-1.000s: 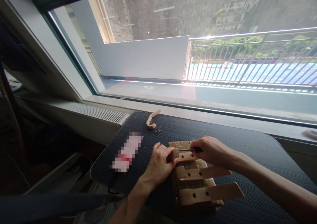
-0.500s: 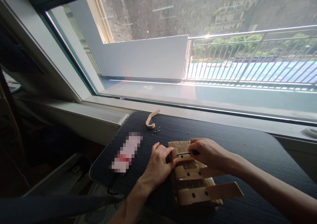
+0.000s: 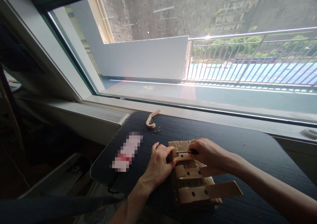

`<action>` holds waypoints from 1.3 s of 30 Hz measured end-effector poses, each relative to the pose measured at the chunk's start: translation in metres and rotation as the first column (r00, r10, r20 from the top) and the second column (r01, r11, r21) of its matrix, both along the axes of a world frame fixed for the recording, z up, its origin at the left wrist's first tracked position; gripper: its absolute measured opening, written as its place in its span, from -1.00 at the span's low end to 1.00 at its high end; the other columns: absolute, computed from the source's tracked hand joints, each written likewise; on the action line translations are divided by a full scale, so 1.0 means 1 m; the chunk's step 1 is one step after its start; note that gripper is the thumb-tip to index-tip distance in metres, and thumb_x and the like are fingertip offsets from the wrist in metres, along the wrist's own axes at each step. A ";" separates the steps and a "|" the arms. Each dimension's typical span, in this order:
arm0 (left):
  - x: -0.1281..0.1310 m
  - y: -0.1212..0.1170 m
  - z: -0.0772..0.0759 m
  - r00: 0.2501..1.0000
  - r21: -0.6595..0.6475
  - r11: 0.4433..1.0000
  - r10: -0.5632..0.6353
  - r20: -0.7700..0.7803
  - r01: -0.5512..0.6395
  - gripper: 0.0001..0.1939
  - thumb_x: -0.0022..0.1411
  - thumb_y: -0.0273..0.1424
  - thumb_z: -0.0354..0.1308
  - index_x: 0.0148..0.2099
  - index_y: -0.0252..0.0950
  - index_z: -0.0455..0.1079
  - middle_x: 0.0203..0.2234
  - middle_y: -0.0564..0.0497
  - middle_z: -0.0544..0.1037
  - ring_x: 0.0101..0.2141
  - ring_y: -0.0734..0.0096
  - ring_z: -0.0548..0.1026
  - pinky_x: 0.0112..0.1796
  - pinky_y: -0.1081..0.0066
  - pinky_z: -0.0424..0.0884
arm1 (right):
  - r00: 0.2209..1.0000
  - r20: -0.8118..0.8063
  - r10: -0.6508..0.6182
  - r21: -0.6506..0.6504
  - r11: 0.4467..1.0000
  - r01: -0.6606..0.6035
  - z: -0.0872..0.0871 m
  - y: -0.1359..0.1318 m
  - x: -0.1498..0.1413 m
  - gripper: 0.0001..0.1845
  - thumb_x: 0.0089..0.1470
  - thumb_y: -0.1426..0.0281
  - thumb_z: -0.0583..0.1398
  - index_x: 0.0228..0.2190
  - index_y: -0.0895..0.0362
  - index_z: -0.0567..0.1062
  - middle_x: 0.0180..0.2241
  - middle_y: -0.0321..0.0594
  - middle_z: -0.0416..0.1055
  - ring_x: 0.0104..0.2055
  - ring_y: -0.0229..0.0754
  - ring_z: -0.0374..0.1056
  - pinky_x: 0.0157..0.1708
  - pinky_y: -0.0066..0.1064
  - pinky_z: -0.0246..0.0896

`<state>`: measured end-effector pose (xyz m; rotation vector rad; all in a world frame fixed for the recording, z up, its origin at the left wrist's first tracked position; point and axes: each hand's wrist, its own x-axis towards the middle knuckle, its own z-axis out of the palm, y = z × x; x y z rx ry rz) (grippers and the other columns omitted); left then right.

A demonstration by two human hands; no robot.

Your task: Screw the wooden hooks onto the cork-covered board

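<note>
Head view: over the last second the right hand [image 3: 204, 151] has slid slightly toward the curled end of the upper wooden hook [image 3: 186, 157], carrying with it a thin-shafted, dark-handled tool [image 3: 182, 152]. The shaft tipped a little midway and now lies nearly level, its end at or very near that curl; actual contact is too small to tell. That hand is closed round the handle. The left hand [image 3: 159, 159] has stayed put, thumb and fingers pinching the curl, with something dark between them that I cannot identify. I read this as fine working of the tool at one spot. The upper hook lies across a rough block [image 3: 180, 146] on the table [image 3: 237, 141], above two similar hooks, the middle hook [image 3: 194, 173] and the lower hook [image 3: 218, 191], both unmoved
</note>
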<state>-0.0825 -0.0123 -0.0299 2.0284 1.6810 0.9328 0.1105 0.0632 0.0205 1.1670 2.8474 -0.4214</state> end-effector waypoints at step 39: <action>0.006 0.015 -0.005 0.929 0.003 0.994 -0.106 0.354 0.112 -0.81 -0.08 -0.43 0.31 -0.34 -0.25 0.42 -0.25 0.01 0.51 -0.11 0.31 0.37 0.06 0.27 0.18 | 0.957 -0.240 0.161 -0.104 0.976 -0.190 -0.010 0.002 -0.021 -0.88 -0.06 0.48 0.14 -0.53 0.18 0.49 -0.50 -0.26 0.41 -0.51 -0.35 0.16 -0.50 -0.51 -0.01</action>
